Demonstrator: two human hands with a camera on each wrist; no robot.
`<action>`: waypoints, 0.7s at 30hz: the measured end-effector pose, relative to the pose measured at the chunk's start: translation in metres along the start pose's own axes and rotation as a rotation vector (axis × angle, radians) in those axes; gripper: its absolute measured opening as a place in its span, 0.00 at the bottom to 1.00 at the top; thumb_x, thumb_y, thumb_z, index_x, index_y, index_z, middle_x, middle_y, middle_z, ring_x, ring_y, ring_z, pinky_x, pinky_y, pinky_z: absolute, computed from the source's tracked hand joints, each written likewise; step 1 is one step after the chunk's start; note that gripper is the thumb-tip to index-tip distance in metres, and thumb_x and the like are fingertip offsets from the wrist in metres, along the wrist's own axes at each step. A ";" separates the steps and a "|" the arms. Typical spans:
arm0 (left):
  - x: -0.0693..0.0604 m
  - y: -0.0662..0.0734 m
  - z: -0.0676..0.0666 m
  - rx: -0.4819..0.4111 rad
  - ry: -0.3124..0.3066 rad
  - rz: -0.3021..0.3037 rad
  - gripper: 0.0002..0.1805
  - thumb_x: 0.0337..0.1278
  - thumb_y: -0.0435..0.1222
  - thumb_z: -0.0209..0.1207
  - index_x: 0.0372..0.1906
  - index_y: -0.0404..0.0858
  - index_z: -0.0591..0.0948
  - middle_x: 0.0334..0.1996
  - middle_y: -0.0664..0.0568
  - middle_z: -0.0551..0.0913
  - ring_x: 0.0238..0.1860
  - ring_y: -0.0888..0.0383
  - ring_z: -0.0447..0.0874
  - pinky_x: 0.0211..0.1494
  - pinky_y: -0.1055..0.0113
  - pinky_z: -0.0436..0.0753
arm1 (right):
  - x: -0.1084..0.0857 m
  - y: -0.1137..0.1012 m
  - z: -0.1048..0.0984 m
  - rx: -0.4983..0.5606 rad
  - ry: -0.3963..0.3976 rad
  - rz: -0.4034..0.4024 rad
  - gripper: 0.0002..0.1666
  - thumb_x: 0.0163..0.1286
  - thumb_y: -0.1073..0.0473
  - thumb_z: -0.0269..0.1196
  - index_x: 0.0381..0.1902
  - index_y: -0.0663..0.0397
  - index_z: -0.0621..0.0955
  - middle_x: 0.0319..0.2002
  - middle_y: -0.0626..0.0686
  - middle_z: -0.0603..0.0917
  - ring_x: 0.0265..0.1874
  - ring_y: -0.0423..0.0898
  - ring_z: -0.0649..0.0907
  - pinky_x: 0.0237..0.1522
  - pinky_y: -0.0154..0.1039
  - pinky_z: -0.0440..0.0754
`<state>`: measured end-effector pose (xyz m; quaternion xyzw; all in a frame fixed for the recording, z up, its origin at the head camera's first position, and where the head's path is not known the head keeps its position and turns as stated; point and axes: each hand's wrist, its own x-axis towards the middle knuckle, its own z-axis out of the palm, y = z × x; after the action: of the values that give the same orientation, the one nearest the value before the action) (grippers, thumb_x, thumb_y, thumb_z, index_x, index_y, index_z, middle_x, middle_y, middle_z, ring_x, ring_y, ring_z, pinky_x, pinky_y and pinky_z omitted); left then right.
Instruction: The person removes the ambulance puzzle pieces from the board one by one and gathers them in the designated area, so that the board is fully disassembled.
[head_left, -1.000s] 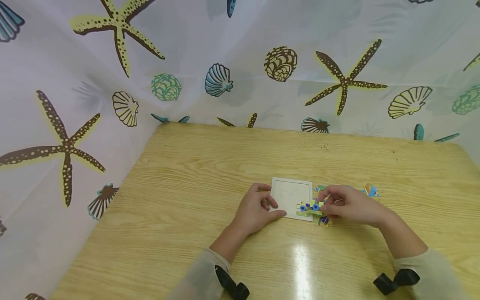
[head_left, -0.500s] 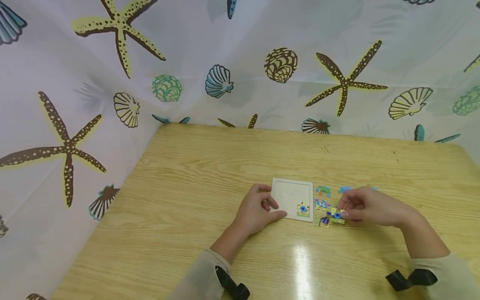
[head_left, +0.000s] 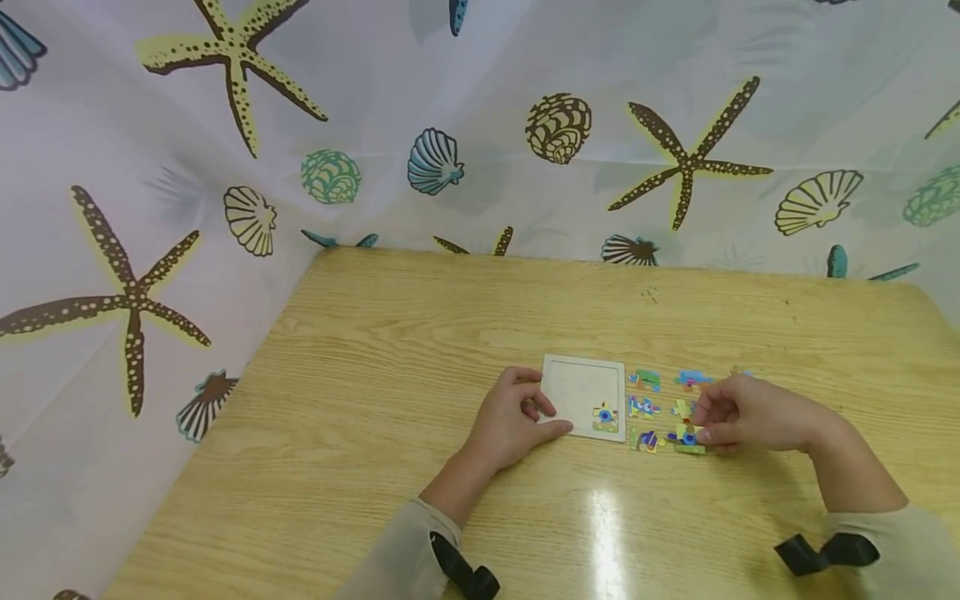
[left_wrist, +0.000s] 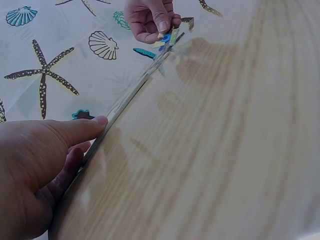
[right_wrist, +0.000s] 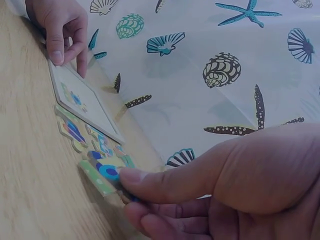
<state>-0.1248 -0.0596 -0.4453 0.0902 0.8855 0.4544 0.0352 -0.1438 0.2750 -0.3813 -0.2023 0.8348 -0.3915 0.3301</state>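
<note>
A square white puzzle tray (head_left: pixel 573 385) lies on the table, with one jigsaw piece (head_left: pixel 605 417) showing a blue wheel in its lower right corner. My left hand (head_left: pixel 510 421) holds the tray by its lower left corner, thumb on the near edge and fingers bent at the left side. Between thumb and fingers, my right hand (head_left: pixel 765 417) pinches another jigsaw piece (right_wrist: pixel 102 172) with a blue wheel and green strip. That piece is tilted in the right wrist view, low over the table at the near end of the loose pieces. The right fingers partly cover pieces behind them.
Right of the tray lie several loose jigsaw pieces in rows, among them a green one (head_left: pixel 647 380), a blue one (head_left: pixel 693 378) and a purple one (head_left: pixel 648 441). A seashell-print curtain (head_left: pixel 495 108) borders the wooden table (head_left: pixel 420 333) at the back and left.
My right hand has carried the pinched piece rightward from over the tray's right edge to beside the loose pieces, and slightly nearer me. My left hand stays on the tray.
</note>
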 end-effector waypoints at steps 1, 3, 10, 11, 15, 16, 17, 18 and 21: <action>0.000 0.000 0.000 -0.001 0.001 0.002 0.14 0.45 0.44 0.77 0.25 0.43 0.83 0.62 0.51 0.74 0.33 0.65 0.75 0.42 0.72 0.77 | 0.000 0.000 0.000 -0.007 0.000 0.009 0.10 0.70 0.61 0.64 0.39 0.65 0.78 0.28 0.52 0.81 0.25 0.42 0.79 0.29 0.36 0.82; 0.001 0.000 0.000 0.004 0.003 0.005 0.14 0.45 0.44 0.77 0.25 0.43 0.83 0.62 0.51 0.74 0.34 0.65 0.75 0.42 0.73 0.77 | 0.000 0.001 0.000 -0.015 0.005 0.028 0.10 0.69 0.61 0.65 0.39 0.64 0.79 0.28 0.52 0.82 0.26 0.42 0.81 0.30 0.36 0.83; 0.002 -0.001 0.000 0.014 0.005 0.011 0.14 0.44 0.44 0.77 0.25 0.43 0.83 0.62 0.50 0.74 0.34 0.65 0.75 0.42 0.73 0.77 | 0.003 0.002 0.004 0.000 0.046 0.080 0.12 0.62 0.60 0.72 0.33 0.64 0.81 0.26 0.53 0.85 0.26 0.45 0.85 0.31 0.37 0.85; 0.002 0.000 0.000 0.015 0.004 0.011 0.14 0.44 0.44 0.77 0.25 0.43 0.83 0.62 0.50 0.74 0.34 0.65 0.75 0.42 0.73 0.77 | 0.003 0.002 0.004 0.001 0.052 0.084 0.13 0.60 0.61 0.72 0.32 0.64 0.80 0.25 0.53 0.85 0.25 0.45 0.85 0.30 0.37 0.85; 0.002 0.001 0.000 0.015 0.004 -0.003 0.14 0.44 0.44 0.77 0.25 0.43 0.83 0.62 0.50 0.74 0.34 0.64 0.75 0.42 0.72 0.77 | 0.004 0.003 0.005 0.008 0.070 0.089 0.13 0.58 0.62 0.73 0.31 0.63 0.79 0.24 0.52 0.83 0.24 0.45 0.85 0.30 0.38 0.86; 0.001 0.001 0.000 0.015 0.004 -0.007 0.14 0.44 0.44 0.78 0.25 0.43 0.83 0.62 0.50 0.74 0.34 0.64 0.75 0.42 0.72 0.77 | 0.004 0.003 0.005 0.007 0.074 0.089 0.14 0.58 0.62 0.73 0.30 0.63 0.78 0.24 0.52 0.83 0.24 0.46 0.85 0.30 0.38 0.86; 0.001 0.002 0.000 0.014 0.004 -0.012 0.14 0.44 0.44 0.78 0.25 0.43 0.83 0.62 0.51 0.74 0.34 0.64 0.75 0.42 0.72 0.77 | 0.005 0.003 0.005 0.006 0.076 0.087 0.14 0.58 0.62 0.73 0.30 0.63 0.78 0.24 0.52 0.83 0.24 0.46 0.85 0.30 0.39 0.86; 0.001 0.002 0.000 0.014 0.004 -0.014 0.14 0.44 0.44 0.78 0.25 0.43 0.83 0.62 0.51 0.74 0.34 0.64 0.75 0.42 0.72 0.77 | 0.005 0.003 0.005 0.003 0.076 0.085 0.14 0.58 0.62 0.73 0.30 0.63 0.78 0.23 0.52 0.83 0.24 0.47 0.85 0.31 0.39 0.86; 0.001 0.002 0.000 0.010 0.004 -0.015 0.14 0.44 0.44 0.78 0.25 0.43 0.83 0.62 0.51 0.74 0.34 0.64 0.75 0.42 0.72 0.77 | 0.003 0.003 0.004 -0.027 0.074 0.075 0.13 0.58 0.61 0.73 0.30 0.62 0.79 0.23 0.51 0.83 0.24 0.46 0.85 0.30 0.38 0.86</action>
<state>-0.1255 -0.0576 -0.4436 0.0829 0.8885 0.4499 0.0363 -0.1435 0.2730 -0.3861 -0.1606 0.8587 -0.3745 0.3107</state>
